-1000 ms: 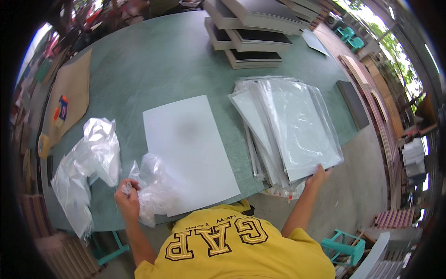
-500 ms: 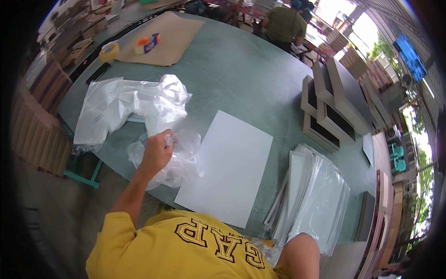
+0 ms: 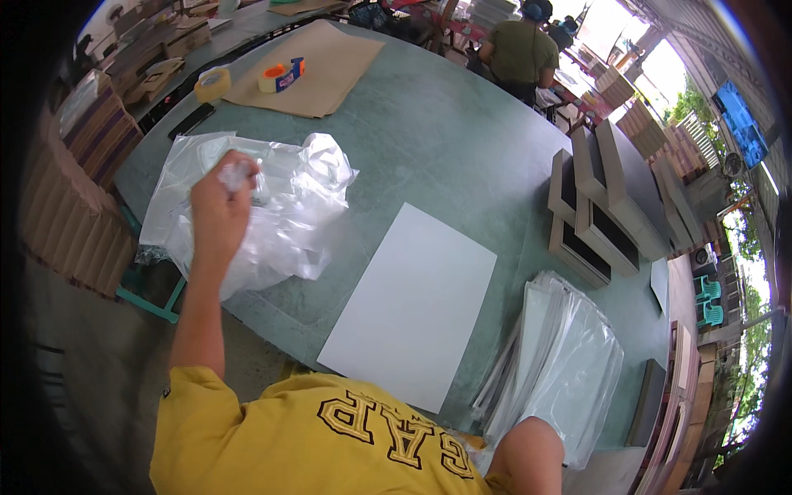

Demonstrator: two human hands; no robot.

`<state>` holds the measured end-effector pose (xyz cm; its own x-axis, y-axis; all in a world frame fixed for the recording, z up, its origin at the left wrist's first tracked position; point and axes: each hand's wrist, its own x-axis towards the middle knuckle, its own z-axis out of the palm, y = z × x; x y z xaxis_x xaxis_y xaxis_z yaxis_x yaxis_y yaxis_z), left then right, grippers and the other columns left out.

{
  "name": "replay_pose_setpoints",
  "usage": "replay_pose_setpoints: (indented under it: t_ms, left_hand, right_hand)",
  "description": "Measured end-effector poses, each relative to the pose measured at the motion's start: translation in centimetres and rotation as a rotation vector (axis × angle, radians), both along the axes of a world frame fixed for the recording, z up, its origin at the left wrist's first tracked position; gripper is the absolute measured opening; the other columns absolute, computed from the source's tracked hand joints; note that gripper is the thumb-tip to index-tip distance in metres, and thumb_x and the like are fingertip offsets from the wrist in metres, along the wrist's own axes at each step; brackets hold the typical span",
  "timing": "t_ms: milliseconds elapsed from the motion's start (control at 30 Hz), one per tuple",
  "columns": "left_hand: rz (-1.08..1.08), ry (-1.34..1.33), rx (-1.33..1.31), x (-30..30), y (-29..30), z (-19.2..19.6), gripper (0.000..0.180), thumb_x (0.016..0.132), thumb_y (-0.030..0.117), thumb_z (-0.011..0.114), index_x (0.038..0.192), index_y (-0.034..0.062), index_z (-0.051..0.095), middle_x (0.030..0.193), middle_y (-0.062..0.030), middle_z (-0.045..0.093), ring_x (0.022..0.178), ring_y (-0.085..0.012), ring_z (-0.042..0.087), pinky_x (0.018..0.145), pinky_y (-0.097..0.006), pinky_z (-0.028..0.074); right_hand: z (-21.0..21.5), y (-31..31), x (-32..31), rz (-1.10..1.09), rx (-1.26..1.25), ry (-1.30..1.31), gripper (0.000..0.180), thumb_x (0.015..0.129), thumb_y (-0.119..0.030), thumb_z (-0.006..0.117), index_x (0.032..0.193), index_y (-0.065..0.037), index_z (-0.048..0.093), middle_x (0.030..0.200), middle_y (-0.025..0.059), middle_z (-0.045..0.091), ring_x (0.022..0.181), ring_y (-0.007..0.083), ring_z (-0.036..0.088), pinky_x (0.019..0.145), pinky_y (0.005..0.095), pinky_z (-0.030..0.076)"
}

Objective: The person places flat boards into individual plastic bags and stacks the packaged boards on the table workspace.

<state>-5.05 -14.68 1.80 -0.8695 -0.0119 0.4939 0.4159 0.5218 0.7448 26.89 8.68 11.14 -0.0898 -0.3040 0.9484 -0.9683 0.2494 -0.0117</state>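
My left hand (image 3: pixel 221 196) reaches over the left part of the table, its fingers closed round a bunched bit of clear plastic film (image 3: pixel 285 235). The film hangs loosely below and beside the hand, over a pile of clear plastic bags (image 3: pixel 169 198). Where the held film ends and the pile begins is hard to tell. A plain white sheet (image 3: pixel 412 305) lies flat in front of me. Only my bent right arm shows at the lower edge; my right hand is out of sight. Next to that arm lies a stack of plastic-sleeved sheets (image 3: pixel 569 355).
Brown paper (image 3: pixel 318 70) with a tape roll in a dispenser (image 3: pixel 282 76) lies at the far left, near another tape roll (image 3: pixel 213 85) and a black phone (image 3: pixel 191 120). Dark-topped box-like panels (image 3: pixel 610 198) are stacked at right. Beyond the table sits a person (image 3: pixel 521 54).
My left hand has moved away from the white sheet, farther over the table and left onto the bag pile, drawing the bunched film with it. The view has shifted slightly.
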Motion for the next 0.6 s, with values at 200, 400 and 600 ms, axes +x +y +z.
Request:
replay_pose_setpoints:
  t_ms: [200,400,600]
  left_hand:
    - [-0.546,-0.187,0.108,3.3,11.3,-6.8,0.017,0.068,-0.005,0.042,0.076,0.002,0.055,0.067,-0.0049,0.055,0.059,-0.008,0.049,0.053,-0.022,0.04]
    - [-0.706,-0.224,0.249,5.2,16.7,-9.5,0.013,0.085,0.012,0.046,0.081,0.0033,0.054,0.069,-0.0038,0.054,0.06,-0.0105,0.052,0.054,-0.025,0.04]
    - [-0.375,-0.295,0.208,0.4,12.0,-6.7,0.019,0.085,0.019,0.049,0.078,0.0027,0.055,0.066,-0.0032,0.055,0.06,-0.0066,0.048,0.056,-0.021,0.039]
  right_hand:
    - [-12.3,2.9,-8.1,-0.521,-0.173,-1.048,0.039,0.07,-0.02,0.064,0.1,0.002,0.051,0.089,0.0113,0.056,0.079,0.0188,0.054,0.069,0.0276,0.042]
    - [-23.9,2.1,-13.8,-0.304,-0.689,-1.729,0.025,0.072,-0.012,0.065,0.092,0.001,0.057,0.077,0.0049,0.06,0.065,0.0118,0.055,0.062,0.0251,0.045]
    - [-23.0,6.8,-10.4,-0.164,-0.833,-1.74,0.035,0.068,-0.017,0.071,0.094,0.0,0.055,0.084,0.0031,0.06,0.072,0.0108,0.055,0.066,0.0236,0.044]
